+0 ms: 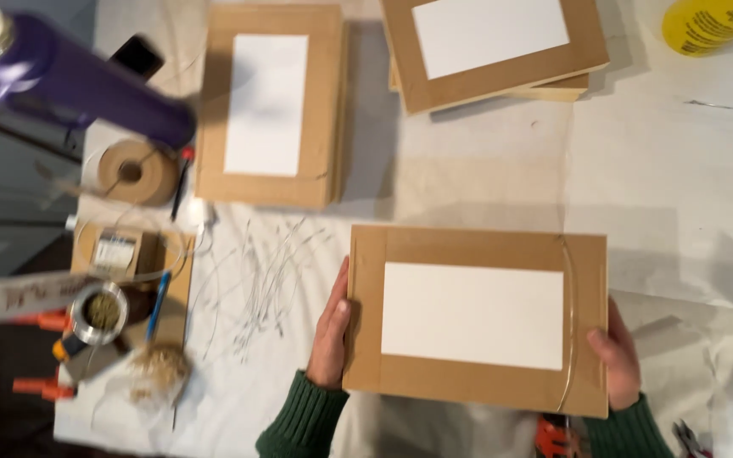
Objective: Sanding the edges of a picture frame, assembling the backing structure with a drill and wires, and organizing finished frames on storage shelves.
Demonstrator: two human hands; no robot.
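brown-paper backing fills the framed panel (475,318), which i grip at both short edges: left hand (330,332) fingers curled over the left edge, right hand (617,356) clamped on the right edge. panel lies flat near the table (655,187) front edge. risk: the thin wire (572,322) across its right side may snag my right fingers; loose wire offcuts (269,271) left of it could scratch.

We see a table (638,170) under a white cover. On it the nearest brown panel (475,318) is our landmark. Beyond it lie two more panels (270,106), one a stack (492,47). Left of it are loose wires (269,271), a tape roll (133,172) and a purple bottle (78,76). A yellow bottle (714,24) stands far right.
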